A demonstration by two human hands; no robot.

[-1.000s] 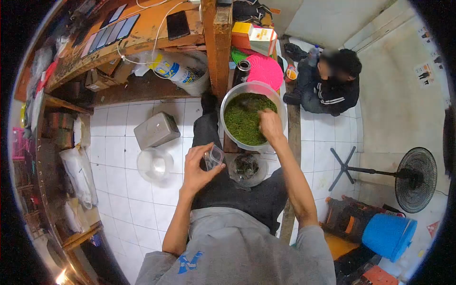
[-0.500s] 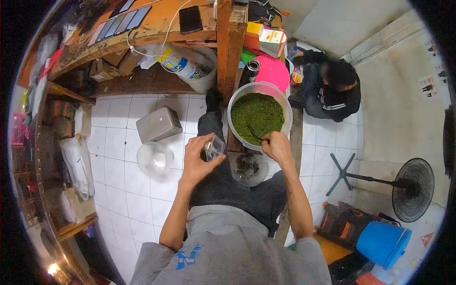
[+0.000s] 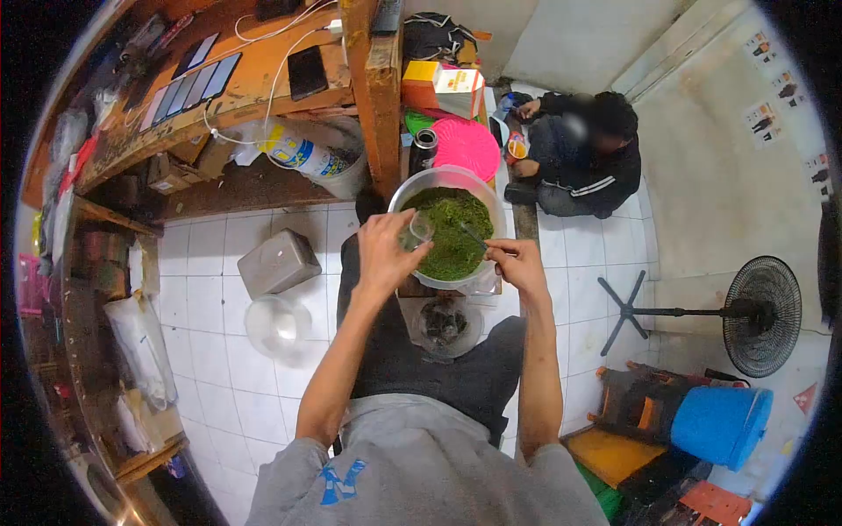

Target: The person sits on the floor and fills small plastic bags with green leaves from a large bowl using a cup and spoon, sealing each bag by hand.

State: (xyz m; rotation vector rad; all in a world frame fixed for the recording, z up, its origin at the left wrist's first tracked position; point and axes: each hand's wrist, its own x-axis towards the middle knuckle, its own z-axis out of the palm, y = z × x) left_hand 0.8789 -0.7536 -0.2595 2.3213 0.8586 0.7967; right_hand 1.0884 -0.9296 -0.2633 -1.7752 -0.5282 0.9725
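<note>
A large translucent tub (image 3: 496,210) stands in front of me, holding a mass of finely shredded green material (image 3: 452,259). Over the left part of the tub, my left hand (image 3: 383,254) grips a small clear plastic cup (image 3: 422,227), its mouth tipped toward the green material. My right hand (image 3: 519,265) comes in over the tub's right rim, fingers closed on the handle of a dark spoon (image 3: 471,232). The spoon's tip points toward the cup, just above or in the green material; I cannot tell which. What the cup contains is not clear.
Below the tub sits a clear container (image 3: 447,329) with dark contents. On the tiled floor to the left are a grey box (image 3: 279,263) and another clear tub (image 3: 274,326). A pink lid (image 3: 465,149) and dark bottle (image 3: 423,151) lie beyond. A person (image 3: 588,158) sits at right, near a fan (image 3: 761,316).
My left hand has carried the cup forward and right, from beside the tub to over it. The spoon has risen and now points toward the cup. The view has shifted slightly.
</note>
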